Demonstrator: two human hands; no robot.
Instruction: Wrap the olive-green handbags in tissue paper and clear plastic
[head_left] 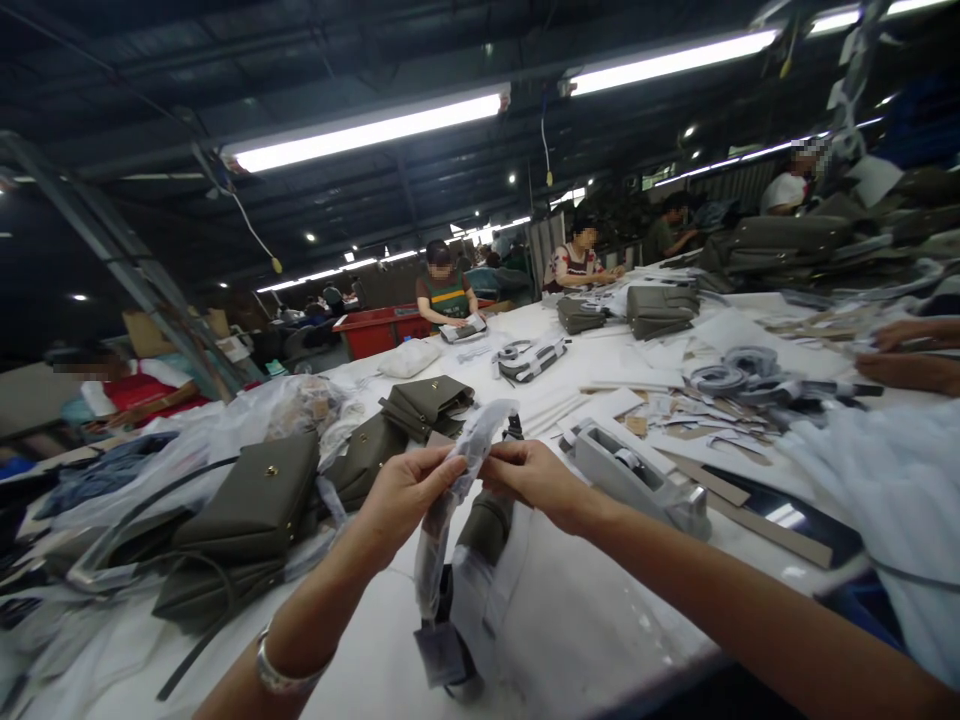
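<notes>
My left hand (412, 490), with a bangle on its wrist, pinches a bag strap (433, 550) wrapped in clear plastic. The wrapped strap bends upward between my hands, and its lower end hangs toward the table. Right beside it, the fingers of my right hand (529, 480) are pressed together on the same plastic-covered strap. Just under my hands lies a dark olive rolled part (486, 525), partly covered in white wrapping. A dark square tag (442, 652) hangs at the bottom of the strap. My fingers hide the exact grip points.
Olive handbags (259, 490) are heaped on the left. A grey tape dispenser (637, 470) stands right of my hands, near card strips (780, 530) and coiled wrapped straps (739, 375). White foam sheets (892, 490) fill the right edge. Co-workers sit around the white table (600, 620); another person's hands (911, 358) reach in at right.
</notes>
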